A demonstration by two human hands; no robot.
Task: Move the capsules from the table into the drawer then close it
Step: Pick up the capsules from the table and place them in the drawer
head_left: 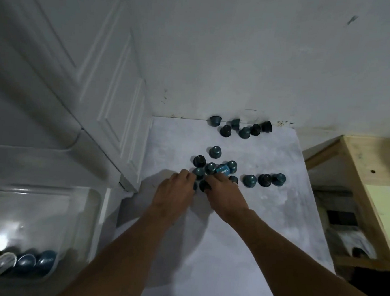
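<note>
Several dark blue and black capsules stand on the white table. One cluster lies mid-table, a row of three to its right, several more by the back wall. My left hand and my right hand meet at the cluster's near edge, fingers curled around capsules; a black capsule shows between them. The clear plastic drawer stands open at the lower left, with several capsules inside at its front.
A white panelled door stands at the left, next to the table's corner. A wooden frame borders the table on the right, with dark clutter beneath. The wall runs along the table's back edge.
</note>
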